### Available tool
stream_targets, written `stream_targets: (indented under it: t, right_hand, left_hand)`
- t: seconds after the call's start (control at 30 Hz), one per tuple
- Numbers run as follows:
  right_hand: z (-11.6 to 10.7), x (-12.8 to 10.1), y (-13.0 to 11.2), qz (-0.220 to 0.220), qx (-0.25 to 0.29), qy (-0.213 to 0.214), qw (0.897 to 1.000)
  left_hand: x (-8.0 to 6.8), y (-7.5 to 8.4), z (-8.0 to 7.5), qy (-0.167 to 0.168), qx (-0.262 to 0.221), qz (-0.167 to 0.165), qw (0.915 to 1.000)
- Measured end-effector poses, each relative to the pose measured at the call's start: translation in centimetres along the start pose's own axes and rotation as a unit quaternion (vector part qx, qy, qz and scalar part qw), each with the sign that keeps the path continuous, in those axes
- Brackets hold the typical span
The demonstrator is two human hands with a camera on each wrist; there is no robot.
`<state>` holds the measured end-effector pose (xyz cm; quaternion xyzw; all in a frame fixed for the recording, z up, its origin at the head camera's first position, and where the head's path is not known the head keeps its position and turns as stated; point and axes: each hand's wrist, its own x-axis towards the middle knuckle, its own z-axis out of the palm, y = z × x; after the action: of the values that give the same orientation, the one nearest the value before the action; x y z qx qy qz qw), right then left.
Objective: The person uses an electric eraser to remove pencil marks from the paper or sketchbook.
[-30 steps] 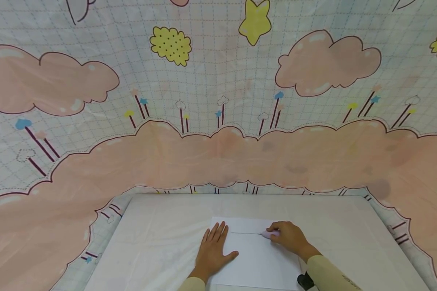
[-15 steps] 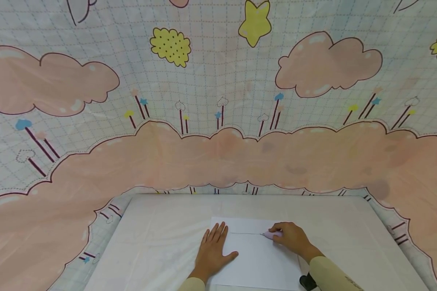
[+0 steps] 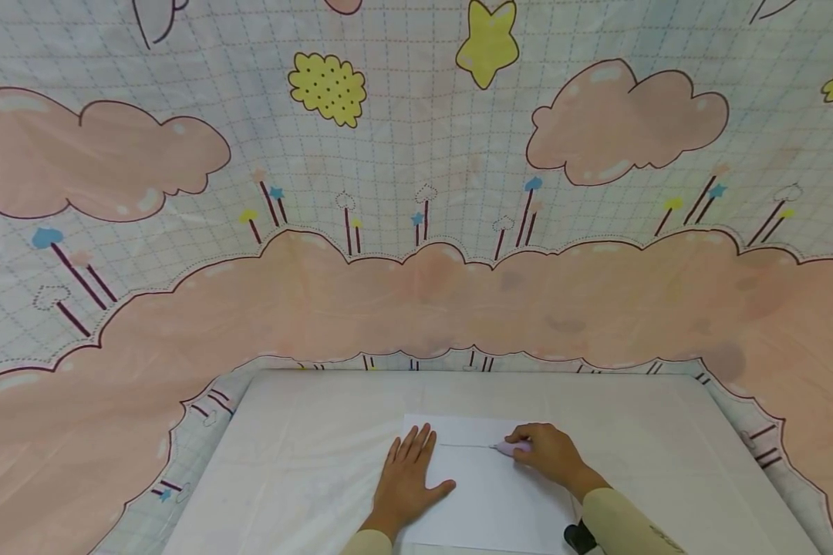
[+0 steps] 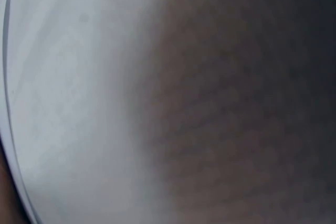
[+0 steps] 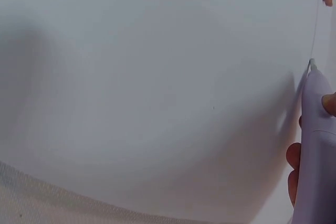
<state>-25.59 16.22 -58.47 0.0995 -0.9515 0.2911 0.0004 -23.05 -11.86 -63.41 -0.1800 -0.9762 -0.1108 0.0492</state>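
1. Head view: your left hand is lying flat, fingers spread, pressing the paper onto the table.
2. Your right hand is gripping a pen, its tip touching the paper's upper part at a thin line.

Place: a makeshift recording corner, likely in a home.
Backdrop: cartoon cloud-and-star bedsheet hung behind.
Surface: table draped in plain white cloth.
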Motion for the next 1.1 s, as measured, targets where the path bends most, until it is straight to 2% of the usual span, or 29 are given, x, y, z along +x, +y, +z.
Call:
stream_targets:
  t: [0.23, 0.83, 1.1]
  right_hand:
    - [0.1, 0.0, -0.1, -0.004, -0.003, 0.002, 1.0]
    - [-1.1, -0.5, 0.6, -0.004, -0.021, 0.008, 1.0]
    - [-1.3, -0.7, 0.9, 0.0, -0.015, 0.008, 1.0]
  left_hand:
    - [-0.1, -0.1, 0.4, 0.032, 0.002, 0.014, 0.9994]
    - [0.0, -0.2, 0.3, 0.023, 0.013, 0.011, 0.9996]
    - [-0.1, 0.0, 0.1, 0.016, 0.003, 0.008, 0.9998]
